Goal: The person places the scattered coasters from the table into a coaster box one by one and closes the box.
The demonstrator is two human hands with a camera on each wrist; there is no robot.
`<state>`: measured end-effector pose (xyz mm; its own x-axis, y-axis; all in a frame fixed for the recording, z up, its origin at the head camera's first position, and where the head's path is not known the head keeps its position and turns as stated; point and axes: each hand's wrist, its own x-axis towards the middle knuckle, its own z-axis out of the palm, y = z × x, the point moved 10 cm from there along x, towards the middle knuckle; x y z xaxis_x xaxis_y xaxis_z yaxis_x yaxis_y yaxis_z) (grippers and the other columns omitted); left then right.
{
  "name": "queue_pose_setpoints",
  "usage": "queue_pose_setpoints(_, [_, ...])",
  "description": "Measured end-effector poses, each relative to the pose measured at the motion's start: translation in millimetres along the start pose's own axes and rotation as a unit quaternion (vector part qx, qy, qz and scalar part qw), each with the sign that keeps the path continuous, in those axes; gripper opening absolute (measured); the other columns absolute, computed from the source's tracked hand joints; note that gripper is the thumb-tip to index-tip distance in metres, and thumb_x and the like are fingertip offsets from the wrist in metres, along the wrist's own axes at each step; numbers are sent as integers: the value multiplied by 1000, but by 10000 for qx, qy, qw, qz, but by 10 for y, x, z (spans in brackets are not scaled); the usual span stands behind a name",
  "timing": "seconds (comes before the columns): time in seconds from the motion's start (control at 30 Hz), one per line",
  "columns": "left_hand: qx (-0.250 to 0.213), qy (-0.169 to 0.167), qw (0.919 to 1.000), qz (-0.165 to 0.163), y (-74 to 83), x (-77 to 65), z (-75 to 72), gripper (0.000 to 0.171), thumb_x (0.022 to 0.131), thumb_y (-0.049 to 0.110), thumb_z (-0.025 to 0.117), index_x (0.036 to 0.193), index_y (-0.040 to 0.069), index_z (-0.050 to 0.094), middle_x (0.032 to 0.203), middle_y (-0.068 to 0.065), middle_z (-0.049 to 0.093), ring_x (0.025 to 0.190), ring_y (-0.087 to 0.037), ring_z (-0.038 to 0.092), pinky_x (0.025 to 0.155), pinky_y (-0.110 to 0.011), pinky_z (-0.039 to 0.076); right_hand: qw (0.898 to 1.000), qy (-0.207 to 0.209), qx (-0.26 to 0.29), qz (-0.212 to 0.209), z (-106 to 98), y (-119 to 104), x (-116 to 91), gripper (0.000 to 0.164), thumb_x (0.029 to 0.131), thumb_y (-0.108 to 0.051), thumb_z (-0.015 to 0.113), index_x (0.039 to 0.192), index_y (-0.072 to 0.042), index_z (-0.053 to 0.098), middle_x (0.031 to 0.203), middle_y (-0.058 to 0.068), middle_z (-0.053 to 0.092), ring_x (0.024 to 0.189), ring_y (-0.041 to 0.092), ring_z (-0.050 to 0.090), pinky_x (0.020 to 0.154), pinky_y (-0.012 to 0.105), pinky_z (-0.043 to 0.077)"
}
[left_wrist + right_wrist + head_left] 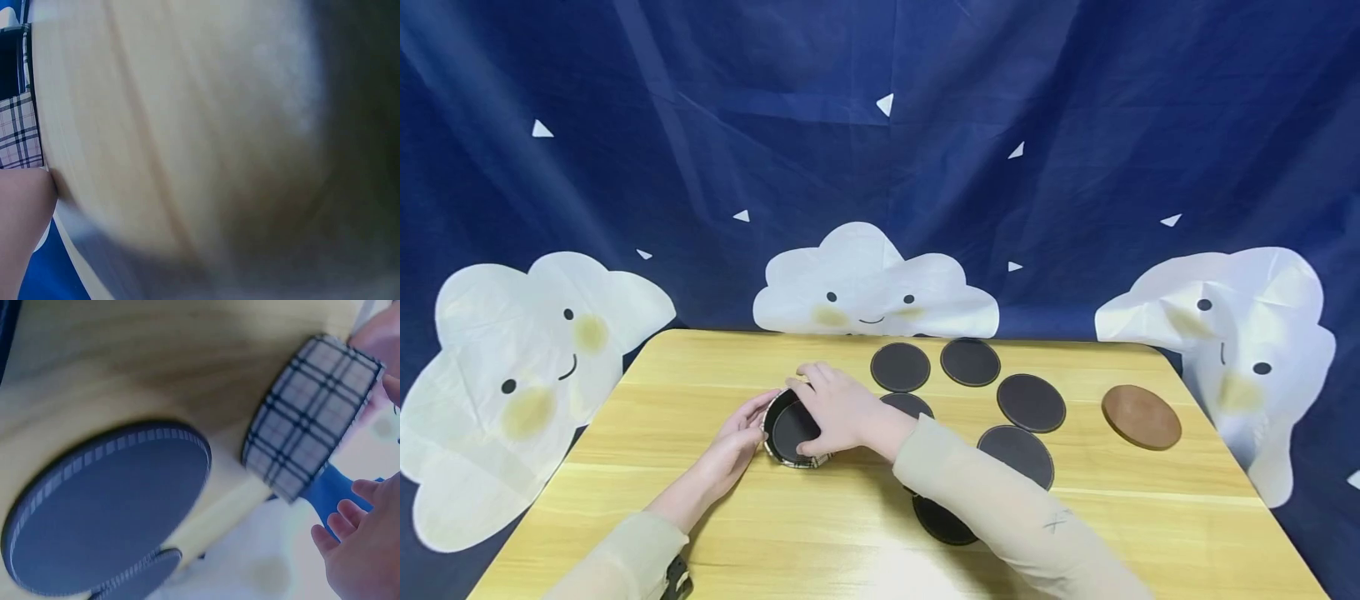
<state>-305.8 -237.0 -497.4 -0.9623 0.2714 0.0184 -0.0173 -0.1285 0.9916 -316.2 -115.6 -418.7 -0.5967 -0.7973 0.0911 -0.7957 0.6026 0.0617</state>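
A round coaster holder with a plaid outer wall and a black inside stands on the table left of centre. My left hand holds it from the left, thumb and fingers against its wall. Over its right side hovers my right hand, fingers spread above the rim and thumb near the front edge. The right wrist view shows these fingers apart from the plaid holder, with nothing visible in them. Only part of the holder appears in the left wrist view. Whether a coaster lies inside it, I cannot tell.
Several black round coasters lie in a loose ring right of the holder; my right sleeve partly covers some. Farther right lies a brown disc. Behind the wooden table hangs a blue curtain with clouds.
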Motion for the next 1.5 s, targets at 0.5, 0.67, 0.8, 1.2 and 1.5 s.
queue_pose_setpoints(0.5, [-120, 14, 9998, 146, 12, -7, 5, 80, 84, -14, 41, 160, -18, 17, 140, 22, 58, 132, 8, 53, 110, -8, 41, 9991, 210, -88, 366, -366, 604, -216, 101, 87, -64, 72, 163, -7, 36, 159, 14, 41, 149, 31, 39, 127, 48, 35])
queue_pose_setpoints(0.67, [-151, 11, 9998, 129, 8, -4, 9, 78, 85, -14, 41, 160, -17, 19, 141, 21, 59, 132, 6, 53, 109, -9, 42, 9976, 254, -31, 641, -319, 838, -315, 98, 87, -60, 74, 161, -7, 39, 157, 16, 42, 146, 34, 42, 124, 50, 38])
queue_pose_setpoints(0.8, [-142, -2, 9998, 130, 6, -6, 11, 77, 85, -14, 41, 160, -15, 21, 142, 20, 58, 132, 6, 53, 109, -9, 42, 9966, 133, 119, 803, -243, 1000, -429, 97, 87, -58, 74, 161, -7, 39, 158, 19, 41, 146, 37, 40, 124, 53, 36])
queue_pose_setpoints(1.2, [-82, 81, 9999, 53, -11, -9, -31, 79, 84, -14, 40, 161, -15, 20, 141, 20, 57, 131, 6, 53, 107, -9, 43, 9921, 40, 32, 1253, -89, 1514, -913, 97, 84, -58, 77, 159, -7, 43, 156, 19, 44, 146, 38, 42, 122, 55, 39])
queue_pose_setpoints(1.5, [-52, 84, 10000, 15, 5, -14, -14, 79, 84, -13, 40, 161, -15, 20, 141, 21, 57, 130, 7, 52, 106, -9, 43, 9873, 254, 39, 1566, -63, 1822, -1381, 97, 80, -51, 81, 155, 0, 46, 148, 21, 48, 139, 40, 46, 116, 57, 41])
